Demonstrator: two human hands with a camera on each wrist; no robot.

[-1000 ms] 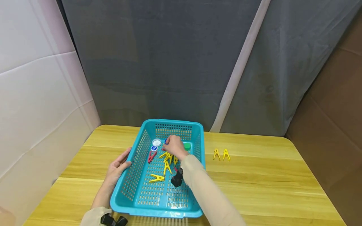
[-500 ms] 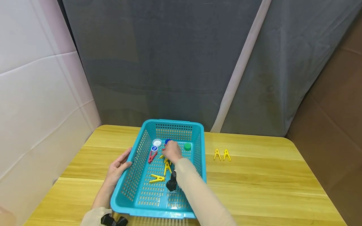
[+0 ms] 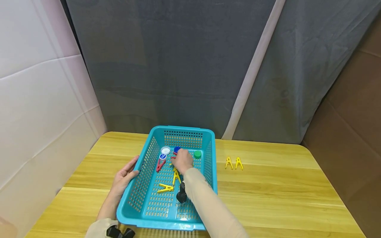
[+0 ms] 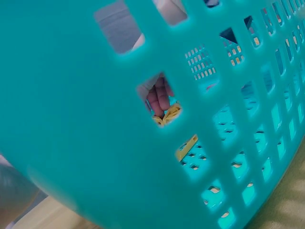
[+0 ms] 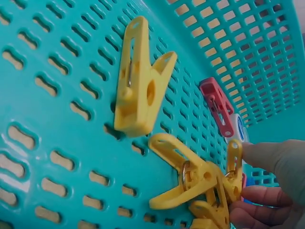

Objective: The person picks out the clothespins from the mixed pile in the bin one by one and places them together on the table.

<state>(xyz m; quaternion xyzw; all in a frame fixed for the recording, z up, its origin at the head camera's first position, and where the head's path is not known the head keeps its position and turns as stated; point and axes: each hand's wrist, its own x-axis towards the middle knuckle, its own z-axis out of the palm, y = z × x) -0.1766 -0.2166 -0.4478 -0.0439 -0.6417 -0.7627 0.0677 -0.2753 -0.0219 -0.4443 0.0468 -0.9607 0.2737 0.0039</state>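
Note:
My left hand [image 3: 125,175] rests with straight fingers along the outer left side of a turquoise perforated basket [image 3: 163,225], its thumb at the rim. Inside the basket, my right hand [image 3: 183,160] reaches down into a cluster of yellow clothespins. In the right wrist view its thumb and fingers [image 5: 261,194] pinch one yellow clothespin [image 5: 233,167], beside other yellow clothespins [image 5: 183,174]. From above, the right hand covers most of this cluster. One more yellow clothespin [image 3: 165,188] lies apart on the basket floor, and a red clothespin [image 3: 160,165] is by the left wall.
White [image 3: 165,150], blue-and-white [image 3: 162,156], blue [image 3: 177,149] and green caps [image 3: 197,154] lie at the basket's far end. Two yellow clothespins [image 3: 228,163] stand side by side on the wooden table [image 3: 282,185], right of the basket. A grey curtain [image 3: 178,66] hangs behind the table.
My right hand has moved from beside the blue cap down toward the near side, onto the yellow clothespins. The left hand and the basket have stayed in place.

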